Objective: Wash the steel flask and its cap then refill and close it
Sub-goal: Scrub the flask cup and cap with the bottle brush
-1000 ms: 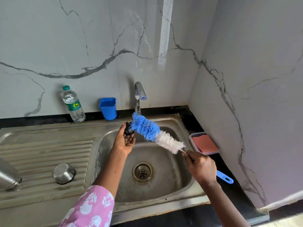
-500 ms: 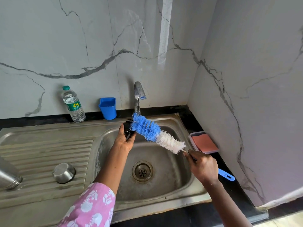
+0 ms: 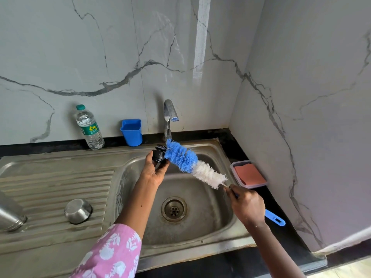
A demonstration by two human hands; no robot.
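Observation:
My left hand (image 3: 155, 170) holds the black flask cap (image 3: 158, 155) above the sink basin (image 3: 216, 155), just below the tap (image 3: 169, 113). My right hand (image 3: 246, 203) grips the blue handle of a bottle brush (image 3: 192, 162). The brush's blue bristle tip touches the cap. The steel flask (image 3: 10, 216) lies on the ribbed drainboard at the far left edge, only its neck end in view. A small steel cup-shaped lid (image 3: 77, 210) sits upside down on the drainboard.
A plastic water bottle (image 3: 89, 128) and a blue plastic cup (image 3: 131, 132) stand against the marble back wall. A clear tray with an orange sponge (image 3: 249, 174) sits on the black counter right of the sink. The tap runs no water.
My left hand has turned the cap so more of it shows at the brush tip. The brush has shifted slightly; both hands stay over the basin.

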